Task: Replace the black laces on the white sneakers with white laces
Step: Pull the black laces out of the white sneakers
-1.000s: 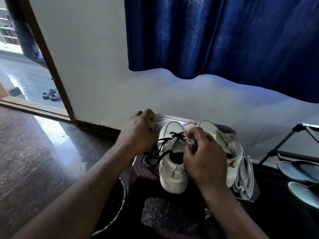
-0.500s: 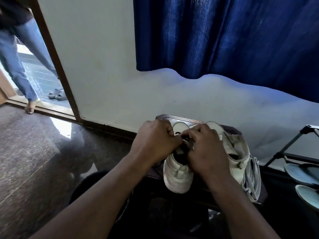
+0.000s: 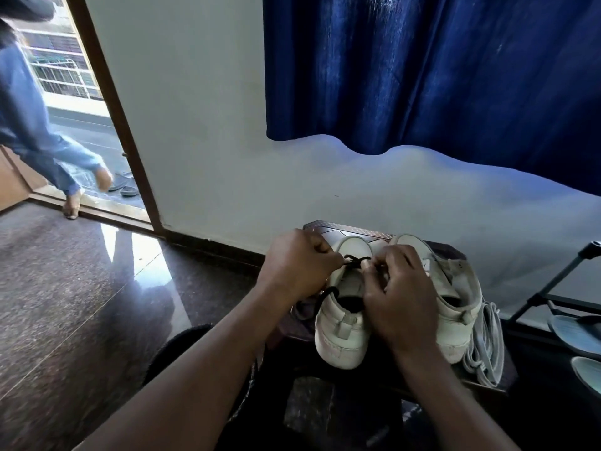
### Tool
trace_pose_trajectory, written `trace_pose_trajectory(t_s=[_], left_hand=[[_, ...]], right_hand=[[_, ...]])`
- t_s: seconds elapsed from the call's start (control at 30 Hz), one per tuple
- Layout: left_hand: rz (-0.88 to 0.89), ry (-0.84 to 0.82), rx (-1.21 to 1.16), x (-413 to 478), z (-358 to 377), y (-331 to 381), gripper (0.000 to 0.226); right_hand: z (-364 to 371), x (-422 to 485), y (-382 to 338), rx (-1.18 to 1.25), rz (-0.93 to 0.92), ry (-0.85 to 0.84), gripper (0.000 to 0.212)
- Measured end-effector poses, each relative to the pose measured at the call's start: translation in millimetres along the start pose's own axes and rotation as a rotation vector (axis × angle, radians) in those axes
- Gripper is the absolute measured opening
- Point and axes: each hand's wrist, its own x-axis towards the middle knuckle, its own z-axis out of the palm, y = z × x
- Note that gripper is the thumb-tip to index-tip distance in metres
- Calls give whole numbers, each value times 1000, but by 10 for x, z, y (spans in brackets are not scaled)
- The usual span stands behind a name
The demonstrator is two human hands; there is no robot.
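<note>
Now our left grip [image 3: 297, 265] and right grip [image 3: 400, 288] pinch the black lace [image 3: 356, 258] (lower centre). White laces [image 3: 484, 346] lie beside the sneakers [image 3: 341, 340].

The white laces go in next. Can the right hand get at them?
Probably yes: the white laces lie uncovered beside the right sneaker, near the right hand, though it pinches the black lace.

The dark patterned stool [image 3: 328, 228] bears the left sneaker [image 3: 341, 336], the right sneaker [image 3: 455, 332] beside it, and white laces [image 3: 487, 348] rightmost.
</note>
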Motion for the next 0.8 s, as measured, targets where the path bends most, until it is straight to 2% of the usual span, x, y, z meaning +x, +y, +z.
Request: trace_pose_trajectory(t_s=[0.07,0.13,0.2,0.33,0.43,0.5,0.57,0.63,0.7,0.8], left_hand=[[-41,-67,-128,24,-20,-42,15],[-67,-123,-229,26,-48,-59,14],[-57,-141,-237,19,-59,-51,12],[-43,-119,-217,-1,-65,-24,11],[-54,-109,-221,5,-57,-15,13],[-67,-109,-235,7,-56,-12,14],[-75,-110,-238,9,-63,-10,14],[-82,-119,-241,10,-67,-9,13],[-88,-129,-250,14,-67,-15,13],[-92,-146,-270,12,-72,-18,13]], right_hand=[[8,24,2,19,18,-38,9],[-6,55,-7,58,19,-111,17],[-9,79,-8,60,-10,-175,22],[35,115,24,20,-25,-182,11],[28,93,-24,73,-16,-84,11],[28,96,-17,223,118,80,8],[-3,137,-9,473,321,223,4],[-51,160,-26,524,364,257,9],[-94,167,-87,427,298,167,3],[-92,156,-116,307,176,-26,12]])
